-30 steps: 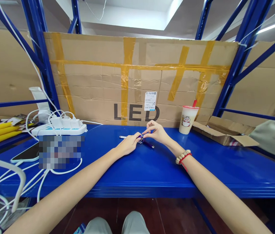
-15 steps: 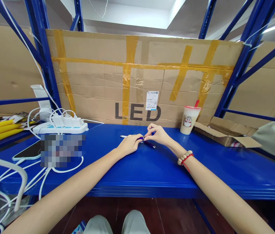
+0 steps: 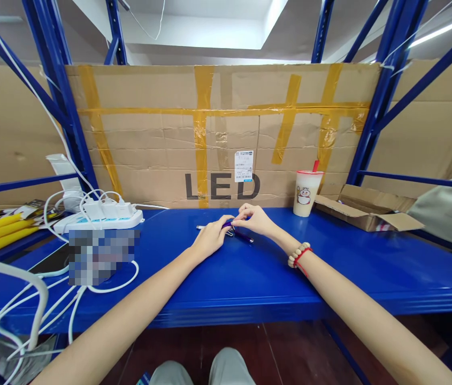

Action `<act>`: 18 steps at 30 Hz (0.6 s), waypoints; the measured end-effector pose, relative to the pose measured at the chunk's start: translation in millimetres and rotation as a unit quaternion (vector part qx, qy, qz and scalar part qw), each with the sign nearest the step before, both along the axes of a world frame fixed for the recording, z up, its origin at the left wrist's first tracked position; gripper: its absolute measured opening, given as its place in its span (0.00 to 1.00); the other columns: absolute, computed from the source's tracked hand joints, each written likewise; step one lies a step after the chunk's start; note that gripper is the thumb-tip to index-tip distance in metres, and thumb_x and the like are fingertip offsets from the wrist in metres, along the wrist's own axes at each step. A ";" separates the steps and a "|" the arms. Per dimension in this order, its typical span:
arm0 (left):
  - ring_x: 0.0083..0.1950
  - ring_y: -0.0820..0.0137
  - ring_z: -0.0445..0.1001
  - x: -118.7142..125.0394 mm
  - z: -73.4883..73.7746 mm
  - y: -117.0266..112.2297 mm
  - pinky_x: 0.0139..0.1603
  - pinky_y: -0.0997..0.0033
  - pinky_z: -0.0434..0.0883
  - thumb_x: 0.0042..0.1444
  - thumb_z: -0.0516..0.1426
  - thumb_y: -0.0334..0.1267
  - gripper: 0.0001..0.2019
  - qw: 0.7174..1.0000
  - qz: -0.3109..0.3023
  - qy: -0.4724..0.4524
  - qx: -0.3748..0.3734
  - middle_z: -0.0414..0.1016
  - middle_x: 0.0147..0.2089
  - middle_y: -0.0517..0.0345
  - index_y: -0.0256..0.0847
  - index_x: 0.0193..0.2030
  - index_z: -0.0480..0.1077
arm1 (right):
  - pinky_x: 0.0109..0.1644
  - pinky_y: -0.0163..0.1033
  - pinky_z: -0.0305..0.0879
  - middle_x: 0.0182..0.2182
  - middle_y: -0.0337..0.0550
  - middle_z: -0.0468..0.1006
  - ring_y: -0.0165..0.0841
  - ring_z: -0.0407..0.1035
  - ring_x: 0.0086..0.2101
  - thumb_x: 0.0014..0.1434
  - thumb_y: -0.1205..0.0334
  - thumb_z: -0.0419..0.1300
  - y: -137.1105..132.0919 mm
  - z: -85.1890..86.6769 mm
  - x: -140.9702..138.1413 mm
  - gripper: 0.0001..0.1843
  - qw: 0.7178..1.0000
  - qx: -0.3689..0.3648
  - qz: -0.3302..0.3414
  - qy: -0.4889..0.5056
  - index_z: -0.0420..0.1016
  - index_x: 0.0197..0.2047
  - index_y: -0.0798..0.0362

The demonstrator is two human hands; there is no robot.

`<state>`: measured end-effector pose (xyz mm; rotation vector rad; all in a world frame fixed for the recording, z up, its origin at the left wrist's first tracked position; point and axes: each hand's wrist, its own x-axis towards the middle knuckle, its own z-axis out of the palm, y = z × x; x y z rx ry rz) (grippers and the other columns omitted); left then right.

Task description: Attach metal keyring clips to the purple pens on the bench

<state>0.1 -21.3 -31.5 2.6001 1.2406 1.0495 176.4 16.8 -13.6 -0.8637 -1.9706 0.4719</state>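
Observation:
At the middle of the blue table, my left hand [image 3: 209, 238] is closed on a small purple pen part [image 3: 228, 224]. My right hand [image 3: 255, 220] pinches the same part from the other side, thumb and forefinger together, and the fingers of both hands nearly meet. Much of the part is hidden by the fingers. Just below the fingertips lies a dark purple pen [image 3: 245, 237] with a silvery end, flat on the table. A thin white or silver rod end [image 3: 199, 227] shows beyond my left hand, the rest of it covered by the hand.
A lidded drink cup [image 3: 305, 195] with a red straw stands at the back right, beside an open cardboard box [image 3: 366, 214]. On the left are a power strip [image 3: 101, 218] with chargers, white cables, and a phone [image 3: 51, 260]. A large cardboard sheet [image 3: 149, 149] closes off the back.
The camera view has shifted a little. My two hands stay together on the purple pen part, with only slight finger movement; the right fingertips are slightly closer to the left hand.

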 end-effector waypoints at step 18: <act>0.43 0.66 0.73 -3.6 3.7 1.8 0.41 0.70 0.67 0.61 0.43 0.39 0.13 0.998 0.044 0.003 -0.035 0.75 0.41 0.57 0.46 0.47 0.64 | 0.30 0.35 0.62 0.32 0.40 0.68 0.22 0.59 0.23 0.41 0.49 0.66 9.3 -3.3 3.4 0.17 0.999 0.021 0.022 0.026 0.80 0.32 0.52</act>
